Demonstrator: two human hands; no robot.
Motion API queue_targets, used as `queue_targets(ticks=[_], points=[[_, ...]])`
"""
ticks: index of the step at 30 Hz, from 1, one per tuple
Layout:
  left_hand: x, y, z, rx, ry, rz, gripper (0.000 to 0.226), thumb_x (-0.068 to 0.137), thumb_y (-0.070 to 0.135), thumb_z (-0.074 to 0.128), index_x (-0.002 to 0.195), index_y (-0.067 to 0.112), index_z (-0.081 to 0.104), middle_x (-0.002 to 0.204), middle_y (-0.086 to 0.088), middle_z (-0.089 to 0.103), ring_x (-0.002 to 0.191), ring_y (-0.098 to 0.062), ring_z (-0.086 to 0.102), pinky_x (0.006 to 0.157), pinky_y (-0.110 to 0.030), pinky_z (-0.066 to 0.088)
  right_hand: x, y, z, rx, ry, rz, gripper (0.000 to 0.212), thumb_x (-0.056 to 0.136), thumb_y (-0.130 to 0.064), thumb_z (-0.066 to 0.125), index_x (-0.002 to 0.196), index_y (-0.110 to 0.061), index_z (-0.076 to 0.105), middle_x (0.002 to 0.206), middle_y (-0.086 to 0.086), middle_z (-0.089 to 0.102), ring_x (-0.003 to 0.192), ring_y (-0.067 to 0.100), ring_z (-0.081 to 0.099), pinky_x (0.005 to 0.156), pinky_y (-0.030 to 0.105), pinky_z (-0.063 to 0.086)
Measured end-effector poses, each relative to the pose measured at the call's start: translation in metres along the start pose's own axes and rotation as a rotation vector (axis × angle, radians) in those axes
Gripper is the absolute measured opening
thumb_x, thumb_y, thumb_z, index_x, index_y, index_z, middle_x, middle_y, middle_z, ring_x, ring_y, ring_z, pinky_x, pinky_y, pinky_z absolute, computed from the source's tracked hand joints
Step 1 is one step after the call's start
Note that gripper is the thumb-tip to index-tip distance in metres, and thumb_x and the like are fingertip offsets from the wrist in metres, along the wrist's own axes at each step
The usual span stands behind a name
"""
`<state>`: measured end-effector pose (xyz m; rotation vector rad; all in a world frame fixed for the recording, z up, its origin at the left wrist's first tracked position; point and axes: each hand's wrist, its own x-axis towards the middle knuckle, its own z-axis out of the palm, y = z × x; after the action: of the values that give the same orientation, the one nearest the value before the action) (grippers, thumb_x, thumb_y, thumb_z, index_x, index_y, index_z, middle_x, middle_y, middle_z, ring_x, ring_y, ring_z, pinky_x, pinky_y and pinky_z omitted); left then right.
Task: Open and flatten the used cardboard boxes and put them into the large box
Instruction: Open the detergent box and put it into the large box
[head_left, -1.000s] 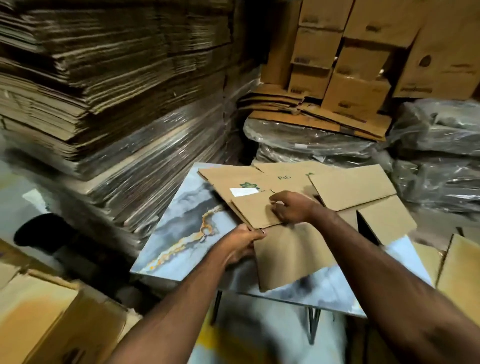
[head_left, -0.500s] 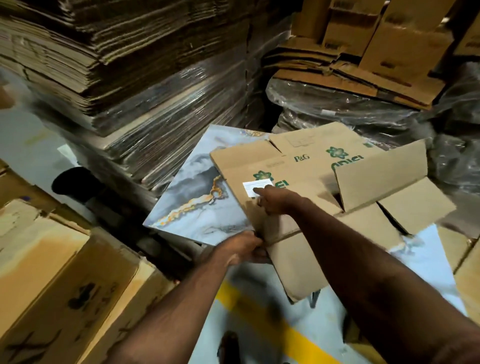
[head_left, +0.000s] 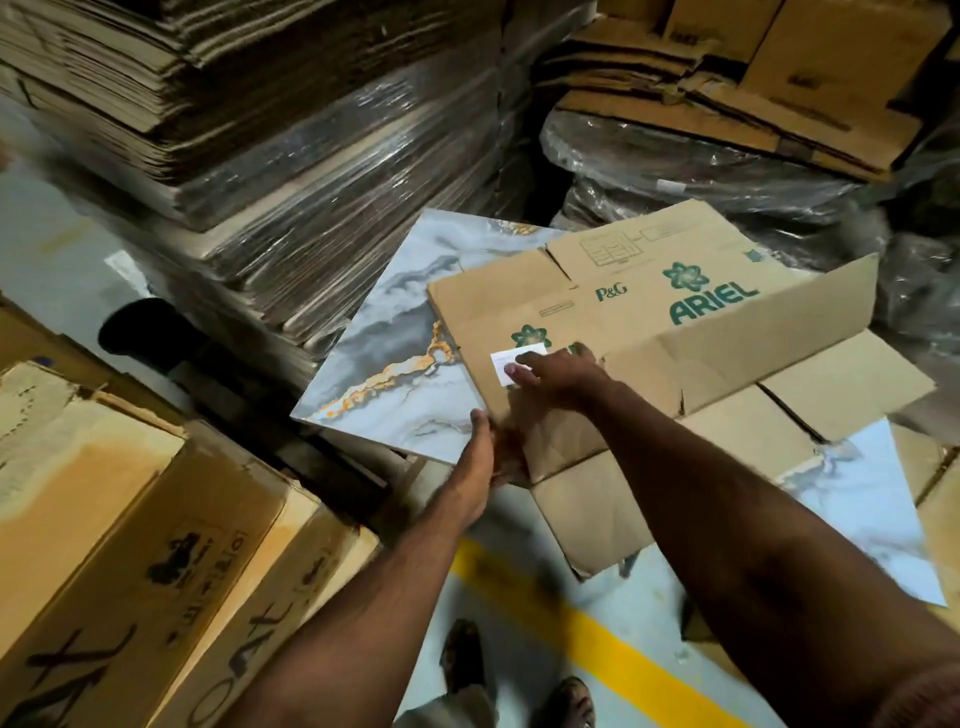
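Dim warm light; edges bowed, perhaps motion-blurred.

flattened box (head_left: 649, 332) on table (head_left: 395, 332), large box (head_left: 119, 519) left, stacks (head_left: 249, 130) behind

Both hands (head_left: 558, 376) — flattened box (head_left: 649, 322)

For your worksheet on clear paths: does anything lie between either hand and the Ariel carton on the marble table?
Nothing visible does. The right hand presses on the Ariel carton beside its white label; the left hand touches its near left edge.
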<state>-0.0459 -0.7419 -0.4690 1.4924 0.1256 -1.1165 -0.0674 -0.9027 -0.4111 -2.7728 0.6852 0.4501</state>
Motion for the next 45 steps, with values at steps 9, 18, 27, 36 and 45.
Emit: queue_targets(ticks=[9, 18, 27, 36, 45], points=[[0.018, 0.002, 0.01, 0.638, -0.183, -0.014, 0.018, 0.101, 0.03, 0.051, 0.109, 0.016, 0.061, 0.121, -0.009, 0.063, 0.109, -0.024, 0.059, 0.089, -0.033, 0.05, -0.029, 0.021, 0.047, 0.118, -0.402, 0.269, 0.051, 0.095, -0.044, 0.056, 0.136, -0.013, 0.053, 0.14, 0.015, 0.054, 0.122, 0.03, 0.054, 0.108, 0.04, 0.042], [0.055, 0.008, 0.032, 0.246, -0.019, -0.055, 0.061, 0.071, 0.035, 0.073, 0.123, 0.017, 0.045, 0.11, -0.008, 0.067, 0.09, -0.025, 0.067, 0.08, -0.042, 0.06, -0.08, 0.008, 0.116, -0.046, -0.145, 0.242, 0.104, 0.078, -0.076, 0.057, 0.155, -0.025, 0.01, 0.163, 0.017, 0.003, 0.148, 0.038, 0.007, 0.104, 0.064, 0.032], [0.041, 0.015, 0.045, -0.012, -0.275, -0.258, 0.027, 0.094, 0.043, 0.053, 0.095, 0.018, 0.062, 0.089, -0.003, 0.064, 0.083, -0.015, 0.058, 0.074, -0.027, 0.042, -0.113, 0.022, 0.11, -0.134, 0.163, 0.459, 0.091, 0.086, -0.052, 0.06, 0.155, -0.022, 0.009, 0.159, 0.019, 0.014, 0.144, 0.039, 0.018, 0.108, 0.06, 0.028], [0.035, 0.08, 0.063, -0.119, -0.299, -0.088, 0.022, 0.1, 0.031, 0.055, 0.113, 0.014, 0.059, 0.106, -0.009, 0.064, 0.094, -0.024, 0.063, 0.082, -0.037, 0.051, -0.17, 0.07, 0.06, -0.132, 0.263, 0.399, 0.074, 0.093, -0.021, 0.058, 0.154, -0.02, 0.018, 0.159, 0.016, 0.021, 0.147, 0.035, 0.019, 0.113, 0.046, 0.031], [-0.004, 0.055, 0.116, -0.257, -0.243, -0.001, 0.024, 0.099, 0.034, 0.055, 0.117, 0.018, 0.056, 0.088, -0.003, 0.069, 0.096, -0.018, 0.063, 0.086, -0.034, 0.055, -0.272, 0.143, 0.04, -0.132, 0.373, 0.465, 0.058, 0.096, -0.017, 0.055, 0.149, -0.029, 0.033, 0.158, 0.0, 0.033, 0.145, 0.022, 0.031, 0.103, 0.037, 0.045]])
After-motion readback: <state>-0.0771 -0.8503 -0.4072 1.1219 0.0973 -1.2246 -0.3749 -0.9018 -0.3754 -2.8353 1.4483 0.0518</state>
